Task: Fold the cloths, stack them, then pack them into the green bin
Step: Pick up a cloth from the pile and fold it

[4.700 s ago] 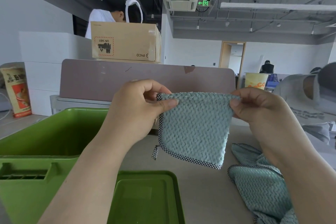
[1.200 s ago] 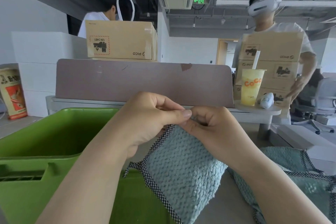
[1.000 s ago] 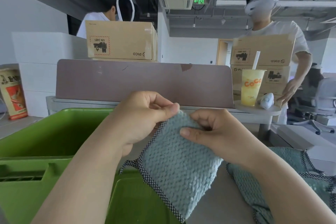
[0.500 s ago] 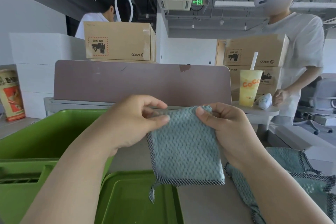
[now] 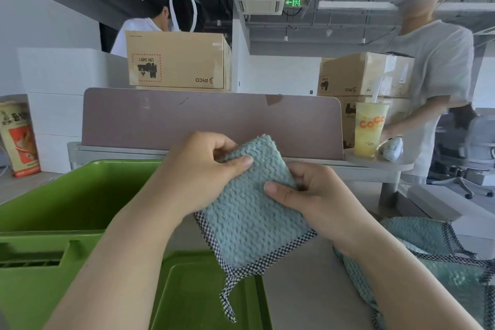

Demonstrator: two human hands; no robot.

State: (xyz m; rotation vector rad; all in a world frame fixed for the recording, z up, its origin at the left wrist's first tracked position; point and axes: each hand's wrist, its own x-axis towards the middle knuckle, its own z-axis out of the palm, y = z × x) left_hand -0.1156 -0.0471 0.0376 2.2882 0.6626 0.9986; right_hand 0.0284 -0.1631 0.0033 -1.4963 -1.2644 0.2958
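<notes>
A small teal cloth (image 5: 249,211) with a checked black-and-white edge is folded into a tilted square and held in the air above the table. My left hand (image 5: 203,171) pinches its upper left part. My right hand (image 5: 305,193) grips its right side with the thumb on top. A checked loop hangs from its lower corner. The green bin (image 5: 67,195) stands open at the left, and its green lid (image 5: 192,297) lies flat below the cloth. More teal cloths (image 5: 434,254) lie in a loose heap at the right, partly behind my right forearm.
A mauve desk divider (image 5: 160,120) runs across behind the table. A yellow drink cup (image 5: 371,128) stands on a small round shelf at the right. A person in a white headset (image 5: 434,67) stands by stacked cardboard boxes (image 5: 364,75). Another box (image 5: 176,61) sits behind the divider.
The cloth has gone from hanging square between both hands to tilted, with my hands closer together and my right hand lower on its side. The standing person has moved right.
</notes>
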